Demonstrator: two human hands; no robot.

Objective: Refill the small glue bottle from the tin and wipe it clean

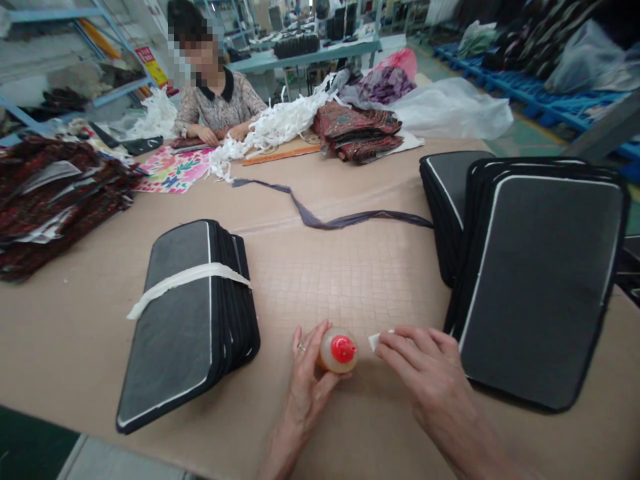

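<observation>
My left hand [307, 373] is wrapped round a small amber glue bottle [336, 354] with a red cap, standing on the brown table [340, 267]. My right hand [420, 363] lies just right of the bottle and pinches a small white scrap [375, 341] between fingertips. A bundle of black panels [187, 320] tied with a white band lies to the left. A taller stack of black white-edged panels [537, 280] lies right beside my right hand.
A second stack of black panels [447, 193] lies behind the right one. A dark fabric strip [330, 217] snakes across the table. Red patterned fabric [357, 130], white strips [270, 130] and a seated person [215, 100] are at the far side. Dark patterned pieces [50, 193] pile up left.
</observation>
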